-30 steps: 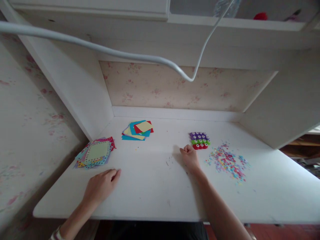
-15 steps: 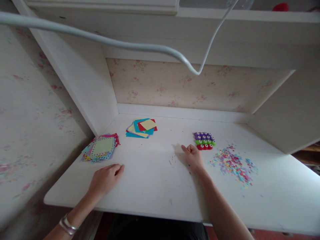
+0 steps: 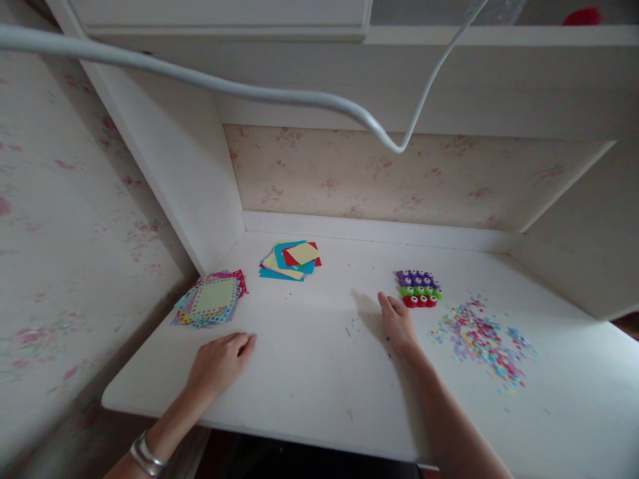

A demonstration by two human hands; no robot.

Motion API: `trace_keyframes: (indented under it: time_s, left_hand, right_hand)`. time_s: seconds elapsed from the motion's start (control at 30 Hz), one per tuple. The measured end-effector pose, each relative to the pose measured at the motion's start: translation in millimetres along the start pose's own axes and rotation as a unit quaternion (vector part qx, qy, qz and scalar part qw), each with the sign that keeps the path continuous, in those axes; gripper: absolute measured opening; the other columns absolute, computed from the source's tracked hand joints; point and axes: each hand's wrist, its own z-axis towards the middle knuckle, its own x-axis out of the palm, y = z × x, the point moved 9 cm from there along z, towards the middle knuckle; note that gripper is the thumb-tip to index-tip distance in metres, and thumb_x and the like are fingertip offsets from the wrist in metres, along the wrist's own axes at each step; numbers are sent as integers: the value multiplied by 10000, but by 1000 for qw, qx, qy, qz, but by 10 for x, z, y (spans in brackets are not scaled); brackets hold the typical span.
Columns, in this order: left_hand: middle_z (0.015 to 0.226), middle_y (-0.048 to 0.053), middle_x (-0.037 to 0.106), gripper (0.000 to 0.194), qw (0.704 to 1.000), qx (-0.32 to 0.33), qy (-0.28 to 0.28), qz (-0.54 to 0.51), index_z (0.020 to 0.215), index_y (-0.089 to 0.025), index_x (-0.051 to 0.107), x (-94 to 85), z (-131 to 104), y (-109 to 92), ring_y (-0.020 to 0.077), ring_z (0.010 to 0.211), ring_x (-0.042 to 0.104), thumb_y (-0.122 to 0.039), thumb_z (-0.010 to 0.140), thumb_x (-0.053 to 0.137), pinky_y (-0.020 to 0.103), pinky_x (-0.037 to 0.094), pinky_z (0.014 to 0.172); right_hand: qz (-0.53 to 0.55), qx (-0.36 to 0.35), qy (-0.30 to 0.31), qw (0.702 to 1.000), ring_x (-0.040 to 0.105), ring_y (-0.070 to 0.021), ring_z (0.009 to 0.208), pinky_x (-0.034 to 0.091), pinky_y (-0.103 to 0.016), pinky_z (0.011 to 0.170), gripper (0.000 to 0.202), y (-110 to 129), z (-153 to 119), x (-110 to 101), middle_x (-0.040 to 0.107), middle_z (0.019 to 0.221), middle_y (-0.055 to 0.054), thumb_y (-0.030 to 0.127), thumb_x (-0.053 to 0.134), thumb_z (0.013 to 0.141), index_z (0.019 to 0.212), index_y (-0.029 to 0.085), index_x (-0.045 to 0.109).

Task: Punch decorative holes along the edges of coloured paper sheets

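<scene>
A: Your eyed toys [image 3: 419, 288] sit in purple, green and red rows on the bench [image 3: 319, 382], just beyond your right hand [image 3: 398, 324].

B: Is that hand curled?

A: Yes, your fingers fold into a loose fist; whether anything is inside, you can't tell from here. To its right, your colourful confetti bits [image 3: 484, 339] lie scattered.

B: Your left hand [image 3: 219, 359] is loosely curled too, near your patterned papers [image 3: 214, 297]; the top sheet's border is dotted. Your plain cards [image 3: 302, 253] lie farther back.

A: What differs from a second ago?

B: Your view has swung, so everything on the bench stands farther right in it. Your silver bracelet [image 3: 144, 454], cut off then, shows more fully. The toys, papers and cards keep their arrangement.
</scene>
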Motion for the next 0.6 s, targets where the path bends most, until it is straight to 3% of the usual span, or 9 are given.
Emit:
trace_keyframes:
  time_s: [0.2,0.33,0.4,0.5,0.6]
  left_hand:
    - [822,18,734,391,1000,5,-20,-10,745,-236,618,18,-19,12,196,741,684,-409,996,374,285,364,593]
    - [912,61,691,295,993,25,-111,-17,844,-225,639,-145,-6,54,218,863,649,-382,975,427,314,434,790]
    - [1028,102,665,277,988,1,-156,1,973,-209,654,-280,48,151,263,976,616,-411,951,466,368,419,904]
    - [1243,156,578,445,980,-68,-179,47,1212,-193,588,-452,213,364,360,1130,532,-507,910,494,481,395,950]
    - [1426,186,446,594,982,-97,-152,48,1346,-194,493,-488,446,561,412,1239,446,-552,873,521,521,396,948]
  right_hand:
    - [-8,-1,1,1000,258,-127,537,206,-283,503,534,-18,2,5,248,570,61,681,520,834,612,239,316]
    - [-13,-10,0,1000,258,-125,538,206,-278,504,540,-8,5,7,243,574,62,680,528,829,609,240,304]
    - [-18,-17,2,1000,263,-125,540,212,-277,507,548,11,6,10,245,571,62,680,539,821,599,240,300]
    - [-25,-21,6,999,271,-125,541,224,-276,512,553,42,2,13,255,563,62,675,555,814,585,239,303]
    - [-30,-20,9,999,272,-126,540,229,-276,512,551,62,-6,17,259,557,62,670,556,814,584,239,303]
